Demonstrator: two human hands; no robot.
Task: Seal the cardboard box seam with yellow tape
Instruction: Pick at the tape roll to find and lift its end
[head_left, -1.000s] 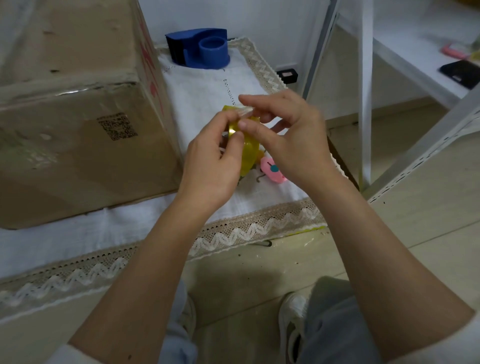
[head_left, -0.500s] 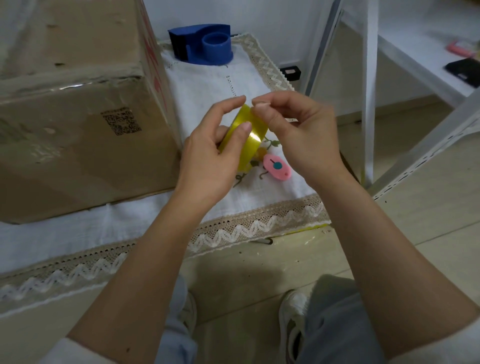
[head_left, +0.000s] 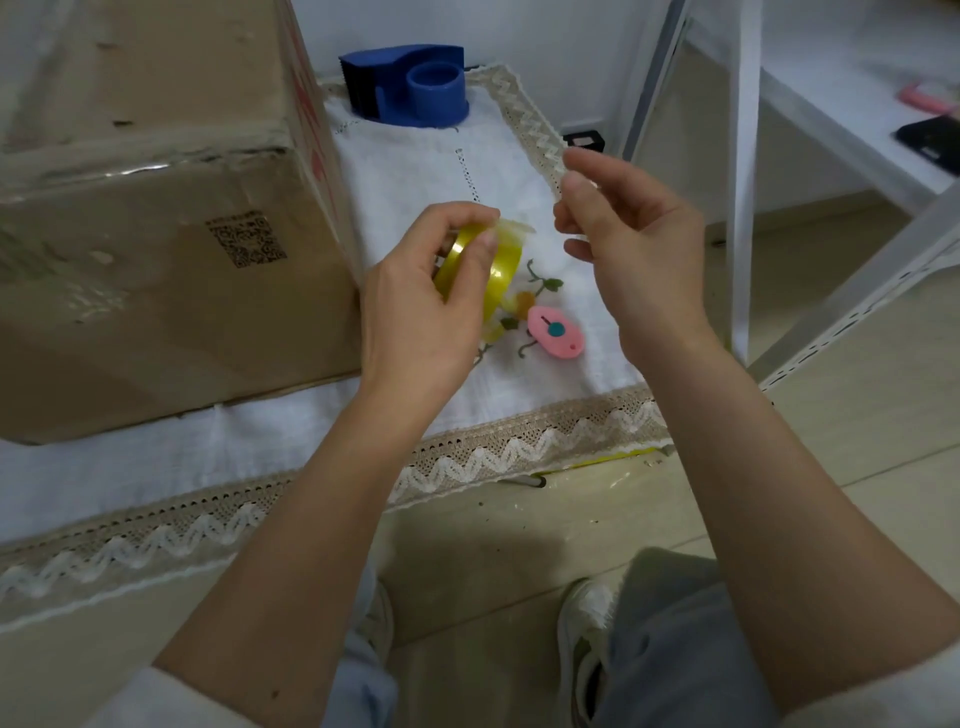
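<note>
A large cardboard box stands on the left of the white cloth, with clear glossy tape over its top edge. My left hand grips the yellow tape roll just right of the box's corner. A short loose end of tape sticks up from the roll's top. My right hand is raised to the right, apart from the roll. Its fingers are curled, with thumb against forefinger, and I see nothing between them.
A small pink cutter lies on the lace-edged cloth under my hands. A blue tape dispenser sits at the back. A white shelf frame stands to the right, with a dark phone on it.
My right hand has let go of the roll and moved right and up. My left hand has lowered the roll a little, and a loose tape end now stands free.
</note>
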